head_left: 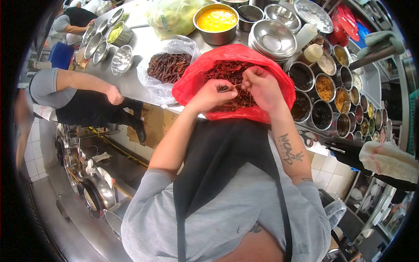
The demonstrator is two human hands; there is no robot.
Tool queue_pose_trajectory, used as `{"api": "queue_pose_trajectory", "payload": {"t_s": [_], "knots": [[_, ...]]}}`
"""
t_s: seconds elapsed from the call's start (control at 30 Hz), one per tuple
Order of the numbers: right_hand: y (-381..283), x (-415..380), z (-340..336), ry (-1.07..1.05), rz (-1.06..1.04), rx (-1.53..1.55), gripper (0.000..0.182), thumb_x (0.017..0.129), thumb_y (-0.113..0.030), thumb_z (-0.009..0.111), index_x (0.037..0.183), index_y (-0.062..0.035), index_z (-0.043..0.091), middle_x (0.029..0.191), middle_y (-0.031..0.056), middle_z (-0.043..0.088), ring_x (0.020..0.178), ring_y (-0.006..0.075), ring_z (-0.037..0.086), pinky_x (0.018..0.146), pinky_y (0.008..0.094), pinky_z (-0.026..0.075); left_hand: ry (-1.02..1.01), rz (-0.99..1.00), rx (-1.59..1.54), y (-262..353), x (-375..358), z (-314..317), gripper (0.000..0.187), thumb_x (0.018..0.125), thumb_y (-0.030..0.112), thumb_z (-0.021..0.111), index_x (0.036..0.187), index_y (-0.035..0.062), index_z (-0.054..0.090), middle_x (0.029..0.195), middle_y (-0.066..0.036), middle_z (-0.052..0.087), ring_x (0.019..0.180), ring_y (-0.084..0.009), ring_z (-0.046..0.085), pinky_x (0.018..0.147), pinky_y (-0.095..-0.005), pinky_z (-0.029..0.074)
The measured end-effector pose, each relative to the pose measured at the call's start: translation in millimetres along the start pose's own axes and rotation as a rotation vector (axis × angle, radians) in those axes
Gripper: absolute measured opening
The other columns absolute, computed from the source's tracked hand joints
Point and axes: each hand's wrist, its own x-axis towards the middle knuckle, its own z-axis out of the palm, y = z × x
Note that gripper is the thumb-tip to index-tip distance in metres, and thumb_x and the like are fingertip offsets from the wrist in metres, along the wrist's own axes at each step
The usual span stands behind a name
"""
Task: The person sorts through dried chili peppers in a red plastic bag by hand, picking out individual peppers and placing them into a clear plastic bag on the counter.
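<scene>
A red plastic bag (185, 85) lies wide open before me, full of dried red chilies (224, 70) with thin stems. Over it, my left hand (214, 95) is closed, thumb against fingers, and a dark bit of dried chili shows in its grip. My right hand (261, 85) is pinched close beside it; a thin pale strand like a stem runs between the two hands. What the right fingertips hold is mostly hidden. Left of the red bag, a clear plastic bag (146, 72) contains darker dried chilies (168, 67).
A pot of yellow liquid (217, 37) and stacked steel bowls (273, 41) stand behind the bag. Several seasoning tins (325, 87) crowd the right side, with squeeze bottles (312, 53). A bag of greens (174, 15) sits at the back. Another person's arm (87, 83) is at left.
</scene>
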Motion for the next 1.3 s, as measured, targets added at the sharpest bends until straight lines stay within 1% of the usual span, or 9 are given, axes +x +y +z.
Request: {"api": "queue_pose_trajectory", "payload": {"t_s": [0.13,0.2,0.37,0.5,0.8,1.0,1.03,1.17,1.3], "knots": [[1,-2,12,0.036,-0.139,-0.918,0.018,0.085,-0.008,0.070,0.100,0.0016,0.070,0.088,0.0073,0.069,0.076,0.0155,0.064,0.072,0.0299,0.053,0.040,0.098,0.172,7,1,-3,0.023,0.092,0.021,0.071,0.102,0.0001,0.070,0.090,0.000,0.069,0.082,-0.0061,0.059,0.075,-0.0264,0.048],[7,-4,12,0.000,-0.174,-1.019,0.017,0.085,-0.008,0.069,0.099,0.0014,0.071,0.088,0.0126,0.071,0.078,0.0206,0.068,0.074,0.0328,0.054,0.029,0.111,0.201,9,1,-4,0.025,0.094,0.022,0.070,0.102,-0.0007,0.070,0.092,-0.001,0.070,0.084,-0.0069,0.060,0.078,-0.0279,0.050],[12,1,7,0.029,-0.127,-1.032,0.015,0.086,-0.007,0.064,0.097,0.0016,0.070,0.087,0.0196,0.071,0.081,0.0284,0.071,0.075,0.0376,0.055,0.096,0.079,0.294,14,2,1,0.027,0.098,0.028,0.064,0.098,0.0013,0.069,0.078,0.002,0.063,0.070,-0.0060,0.055,0.063,-0.0265,0.046],[5,-2,16,0.043,-0.179,-1.097,0.016,0.085,-0.005,0.062,0.098,0.0016,0.068,0.089,0.0200,0.070,0.080,0.0332,0.070,0.075,0.0381,0.055,0.154,0.036,0.070,-1,7,10,0.029,0.101,0.030,0.060,0.083,0.0080,0.062,0.064,0.008,0.044,0.054,-0.0034,0.036,0.048,-0.0231,0.026],[10,-1,18,0.091,-0.517,-1.235,0.011,0.083,-0.006,0.065,0.093,-0.0027,0.068,0.091,0.0167,0.065,0.086,0.0352,0.066,0.077,0.0419,0.053,0.198,-0.029,-0.313,-1,6,21,0.026,0.100,0.029,0.063,0.083,0.0089,0.061,0.064,0.007,0.045,0.053,-0.0041,0.036,0.048,-0.0235,0.027],[8,-2,21,0.145,-0.458,-1.203,0.004,0.083,-0.008,0.067,0.082,-0.0047,0.069,0.087,0.0156,0.063,0.085,0.0368,0.064,0.074,0.0423,0.052,0.312,0.052,-0.293,2,5,23,0.018,0.098,0.023,0.066,0.091,0.0065,0.063,0.063,0.006,0.045,0.051,-0.0048,0.035,0.049,-0.0230,0.028],[12,2,15,0.110,-0.507,-1.162,0.004,0.082,-0.007,0.070,0.082,-0.0025,0.069,0.083,0.0131,0.066,0.077,0.0298,0.066,0.070,0.0378,0.052,0.286,0.076,-0.364,-2,5,21,0.018,0.098,0.023,0.066,0.092,0.0065,0.062,0.063,0.006,0.045,0.052,-0.0049,0.035,0.049,-0.0229,0.028],[8,2,16,0.010,-0.159,-0.571,0.006,0.084,0.000,0.074,0.084,0.0017,0.068,0.079,0.0007,0.067,0.069,0.0076,0.058,0.063,0.0248,0.047,0.047,0.120,-0.738,-10,4,14,0.015,0.100,0.022,0.060,0.096,0.0075,0.061,0.065,0.006,0.044,0.053,-0.0044,0.036,0.048,-0.0213,0.028],[10,-4,11,-0.118,-0.006,-0.338,0.006,0.087,0.003,0.067,0.091,-0.0015,0.066,0.087,0.0010,0.065,0.074,0.0075,0.056,0.066,0.0238,0.045,-0.145,0.131,-0.936,-12,2,13,0.017,0.102,0.021,0.056,0.097,0.0067,0.063,0.066,0.006,0.044,0.055,-0.0030,0.037,0.048,-0.0194,0.030]]}}
